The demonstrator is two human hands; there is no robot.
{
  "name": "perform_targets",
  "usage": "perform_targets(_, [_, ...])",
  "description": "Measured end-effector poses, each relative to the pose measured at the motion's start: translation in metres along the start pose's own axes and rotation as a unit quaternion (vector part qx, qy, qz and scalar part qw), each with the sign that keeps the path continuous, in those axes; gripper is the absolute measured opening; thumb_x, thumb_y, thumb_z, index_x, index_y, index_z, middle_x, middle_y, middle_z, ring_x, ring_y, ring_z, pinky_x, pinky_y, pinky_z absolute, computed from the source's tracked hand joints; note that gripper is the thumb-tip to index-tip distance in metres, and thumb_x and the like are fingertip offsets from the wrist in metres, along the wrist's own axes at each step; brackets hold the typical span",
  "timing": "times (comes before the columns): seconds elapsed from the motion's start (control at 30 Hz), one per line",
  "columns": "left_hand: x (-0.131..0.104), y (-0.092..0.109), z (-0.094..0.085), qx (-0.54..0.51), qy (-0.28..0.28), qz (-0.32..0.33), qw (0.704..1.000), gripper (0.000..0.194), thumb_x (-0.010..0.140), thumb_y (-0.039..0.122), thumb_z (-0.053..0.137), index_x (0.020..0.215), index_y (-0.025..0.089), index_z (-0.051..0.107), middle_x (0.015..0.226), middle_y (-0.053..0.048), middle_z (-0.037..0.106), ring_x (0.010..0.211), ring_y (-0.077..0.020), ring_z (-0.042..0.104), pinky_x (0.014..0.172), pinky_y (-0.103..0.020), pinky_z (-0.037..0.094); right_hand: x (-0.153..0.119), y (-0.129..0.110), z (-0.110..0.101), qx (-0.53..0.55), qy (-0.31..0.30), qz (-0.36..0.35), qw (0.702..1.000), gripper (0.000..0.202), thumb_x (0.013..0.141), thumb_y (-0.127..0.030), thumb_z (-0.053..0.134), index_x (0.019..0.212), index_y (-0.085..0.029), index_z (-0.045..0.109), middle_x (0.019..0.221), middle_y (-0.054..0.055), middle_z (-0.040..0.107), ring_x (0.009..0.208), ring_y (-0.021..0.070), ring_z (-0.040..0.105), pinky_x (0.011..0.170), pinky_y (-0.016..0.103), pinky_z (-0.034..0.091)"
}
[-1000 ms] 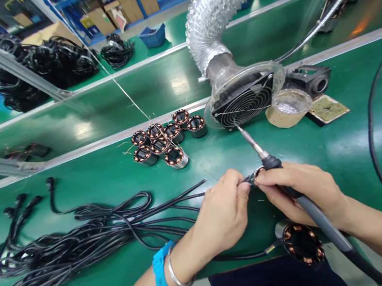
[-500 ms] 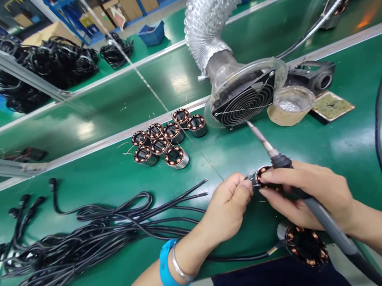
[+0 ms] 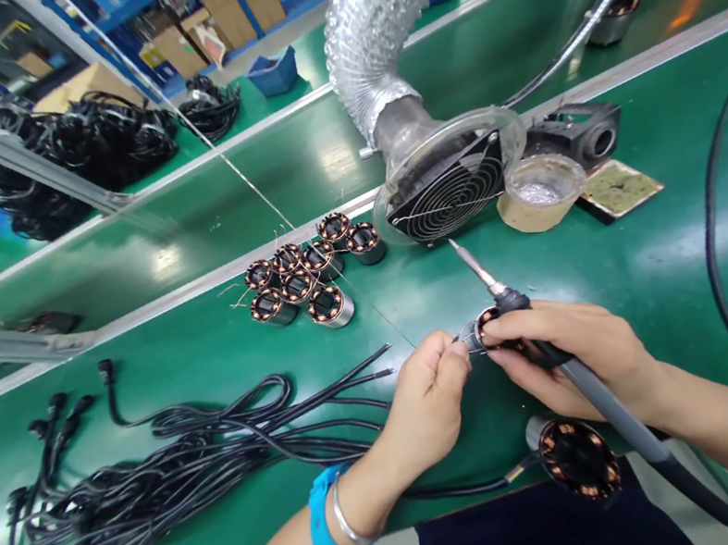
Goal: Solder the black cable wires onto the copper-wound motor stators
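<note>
My right hand (image 3: 573, 358) grips a grey-handled soldering iron (image 3: 489, 283), its tip pointing up and away, and its fingers also pinch a small copper-wound stator (image 3: 487, 329). My left hand (image 3: 428, 397) is closed on the stator's left side, fingertips touching it; what it pinches there is too small to make out. A second wound stator (image 3: 576, 459) with a black cable attached lies at the bench's near edge, just below my right hand.
Several wound stators (image 3: 308, 273) cluster at mid-bench. A pile of black cables (image 3: 159, 468) spreads on the left. A fume fan (image 3: 445, 192) on a foil duct (image 3: 368, 18), a solder pot (image 3: 539, 190) and a sponge tray (image 3: 618, 188) stand behind. The iron's cord (image 3: 718, 247) loops on the right.
Both hands stay together on the small stator. The iron's tip has swung slightly left and lower compared with half a second ago; the view has shifted a little.
</note>
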State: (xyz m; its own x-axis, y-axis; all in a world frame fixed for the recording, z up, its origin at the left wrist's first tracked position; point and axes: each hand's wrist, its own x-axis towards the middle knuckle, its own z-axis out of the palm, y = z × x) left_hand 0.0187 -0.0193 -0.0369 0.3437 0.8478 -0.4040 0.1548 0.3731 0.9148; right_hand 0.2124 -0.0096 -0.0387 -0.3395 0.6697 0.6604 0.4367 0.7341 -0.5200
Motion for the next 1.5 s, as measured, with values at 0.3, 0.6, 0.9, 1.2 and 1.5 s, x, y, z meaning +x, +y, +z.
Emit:
perform_targets(0.3, [-0.004, 0.000, 0.004, 0.005, 0.006, 0.001, 1.000, 0.032, 0.101, 0.042, 0.041, 0.078, 0.021, 0.044, 0.060, 0.008, 0.031, 0.052, -0.0089, 0.025, 0.051, -0.023, 0.024, -0.009, -0.026, -0.036, 0.003, 0.010, 0.042, 0.999, 0.047, 0.093, -0.011, 0.058, 0.139, -0.022, 0.058, 0.096, 0.005, 0.073, 0.076, 0.0179, 0.072, 0.065, 0.029, 0.061])
perform_targets(0.6, [-0.006, -0.003, 0.005, -0.018, -0.005, 0.017, 1.000, 0.031, 0.101, 0.041, 0.042, 0.078, 0.020, 0.045, 0.062, 0.008, 0.035, 0.054, -0.0086, 0.028, 0.054, -0.022, 0.027, -0.008, -0.047, -0.063, -0.062, -0.089, 0.083, 0.991, 0.028, 0.090, -0.016, 0.055, 0.116, -0.024, 0.065, 0.076, 0.002, 0.071, 0.061, 0.0189, 0.069, 0.045, 0.028, 0.052])
perform_targets(0.9, [-0.005, -0.004, 0.005, 0.007, 0.000, 0.033, 0.999, 0.032, 0.102, 0.040, 0.042, 0.077, 0.020, 0.045, 0.063, 0.007, 0.037, 0.058, -0.0099, 0.032, 0.055, -0.024, 0.028, -0.012, -0.045, -0.051, -0.024, -0.033, 0.078, 0.996, 0.028, 0.089, -0.012, 0.053, 0.112, -0.020, 0.067, 0.081, 0.005, 0.074, 0.066, 0.0199, 0.071, 0.046, 0.029, 0.050])
perform_targets(1.2, [-0.004, -0.006, 0.005, 0.023, -0.002, 0.048, 0.999, 0.035, 0.102, 0.039, 0.042, 0.072, 0.021, 0.039, 0.064, 0.006, 0.037, 0.060, -0.0104, 0.033, 0.057, -0.025, 0.028, -0.003, -0.052, -0.057, -0.059, -0.098, 0.017, 0.993, 0.033, 0.084, -0.008, 0.055, 0.115, -0.019, 0.062, 0.077, 0.004, 0.070, 0.061, 0.0169, 0.067, 0.048, 0.028, 0.054])
perform_targets(1.5, [-0.004, -0.005, 0.004, 0.035, 0.001, 0.042, 0.998, 0.034, 0.101, 0.040, 0.042, 0.074, 0.020, 0.041, 0.064, 0.006, 0.036, 0.060, -0.0100, 0.033, 0.057, -0.025, 0.028, -0.006, -0.047, -0.059, -0.056, -0.115, 0.004, 0.992, 0.035, 0.084, -0.009, 0.055, 0.117, -0.018, 0.063, 0.080, 0.005, 0.070, 0.064, 0.0179, 0.068, 0.052, 0.028, 0.056])
